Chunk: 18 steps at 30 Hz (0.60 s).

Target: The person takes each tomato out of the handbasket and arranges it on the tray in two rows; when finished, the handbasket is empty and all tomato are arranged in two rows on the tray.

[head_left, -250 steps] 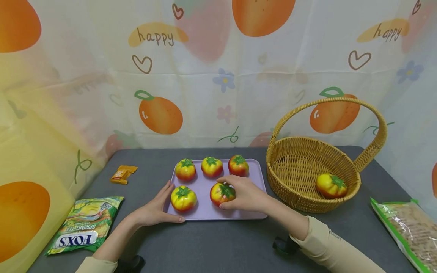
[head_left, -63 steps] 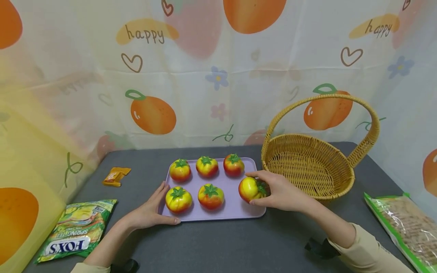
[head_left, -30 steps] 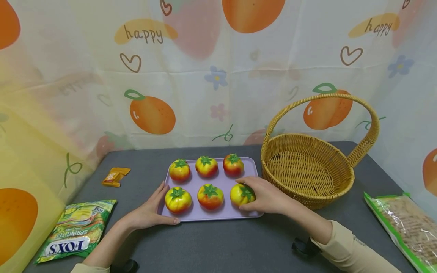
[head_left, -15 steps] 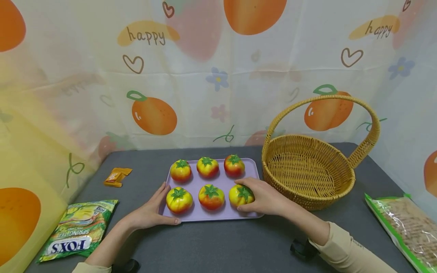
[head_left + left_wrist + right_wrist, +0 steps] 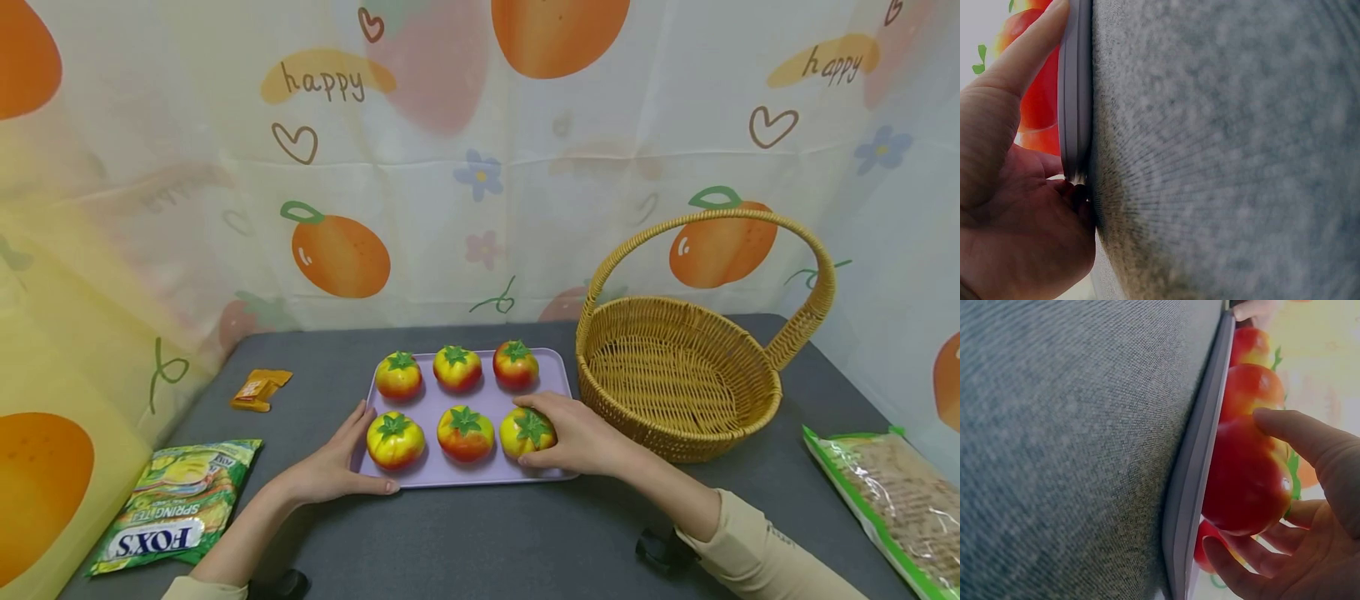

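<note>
A lilac tray (image 5: 487,473) lies on the table with red-and-yellow toy tomatoes in two rows of three, green calyxes up. My left hand (image 5: 327,468) holds the tray's front left corner, thumb along the front edge, fingers at the left side. My right hand (image 5: 577,435) grips the front right toy tomato (image 5: 523,432) from its right side. In the right wrist view, the thumb touches this toy tomato (image 5: 1247,481) and the fingers reach around its far side. Beside it sits the front middle toy tomato (image 5: 465,435), with a small gap between them in the head view.
A wicker basket (image 5: 675,433) with a tall handle stands right of the tray, nothing inside. On the left are an orange-wrapped snack (image 5: 261,389) and a green Fox's bag (image 5: 176,504). A clear, green-edged bag (image 5: 892,500) lies far right. A fruit-print cloth hangs behind.
Earlier, one toy tomato lay in the basket and my right hand was at the front middle one. Since then, a toy tomato has come onto the tray's right end; my right hand slid it slightly left.
</note>
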### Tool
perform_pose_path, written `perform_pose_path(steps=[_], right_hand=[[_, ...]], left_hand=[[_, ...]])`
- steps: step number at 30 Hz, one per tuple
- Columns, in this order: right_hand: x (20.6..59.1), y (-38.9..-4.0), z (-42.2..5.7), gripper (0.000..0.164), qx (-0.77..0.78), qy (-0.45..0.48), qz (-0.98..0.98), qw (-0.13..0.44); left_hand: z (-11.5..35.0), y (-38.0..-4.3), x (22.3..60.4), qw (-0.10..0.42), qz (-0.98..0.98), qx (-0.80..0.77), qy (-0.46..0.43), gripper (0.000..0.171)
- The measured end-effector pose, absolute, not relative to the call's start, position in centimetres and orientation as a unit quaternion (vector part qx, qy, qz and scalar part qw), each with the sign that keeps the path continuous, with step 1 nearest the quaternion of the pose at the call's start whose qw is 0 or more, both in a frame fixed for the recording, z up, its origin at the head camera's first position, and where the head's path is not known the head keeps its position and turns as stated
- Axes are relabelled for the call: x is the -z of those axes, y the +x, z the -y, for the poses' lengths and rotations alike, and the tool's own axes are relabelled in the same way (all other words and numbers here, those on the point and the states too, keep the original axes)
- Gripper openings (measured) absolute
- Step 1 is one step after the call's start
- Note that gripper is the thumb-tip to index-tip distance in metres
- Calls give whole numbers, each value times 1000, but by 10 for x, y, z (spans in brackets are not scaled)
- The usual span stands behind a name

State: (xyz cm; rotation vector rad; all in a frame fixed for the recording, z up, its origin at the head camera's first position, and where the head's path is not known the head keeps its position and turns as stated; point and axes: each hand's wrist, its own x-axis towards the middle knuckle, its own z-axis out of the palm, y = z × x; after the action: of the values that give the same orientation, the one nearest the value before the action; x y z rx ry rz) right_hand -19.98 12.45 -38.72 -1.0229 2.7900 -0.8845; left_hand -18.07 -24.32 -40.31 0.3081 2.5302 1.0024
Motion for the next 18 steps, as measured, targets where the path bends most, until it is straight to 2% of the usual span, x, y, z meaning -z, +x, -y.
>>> perform_pose_path(steps=[18], right_hand=[[377, -193, -131, 67, 296, -323, -899, 5]], left_hand=[[243, -180, 400, 182, -913, -347, 112, 121]])
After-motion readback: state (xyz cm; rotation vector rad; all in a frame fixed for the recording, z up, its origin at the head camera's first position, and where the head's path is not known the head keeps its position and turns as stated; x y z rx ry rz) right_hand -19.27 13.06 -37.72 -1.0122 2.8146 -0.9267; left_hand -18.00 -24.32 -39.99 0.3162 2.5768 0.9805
